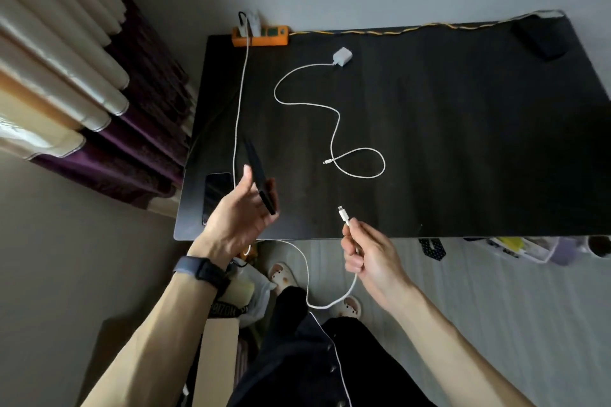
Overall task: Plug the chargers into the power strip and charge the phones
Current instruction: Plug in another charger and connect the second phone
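Observation:
My left hand (239, 211) holds a black phone (259, 175) on edge above the table's near left part. My right hand (367, 256) pinches the white cable end just behind its connector (342, 214), which points up toward the phone with a gap between them. That cable (238, 102) runs along the left side to a white charger (254, 23) plugged into the orange power strip (261, 36) at the far left edge. A second black phone (216, 195) lies flat at the near left corner. Another white charger (342, 56) lies unplugged, its cable (334, 129) looped across the table.
The black table (463, 142) stands against a grey wall, with curtains (82, 76) to the left. A braided yellow cord (413, 28) runs along the far edge to a dark object (542, 36) at the far right corner. Bags and clutter (515, 248) sit on the floor below the near edge.

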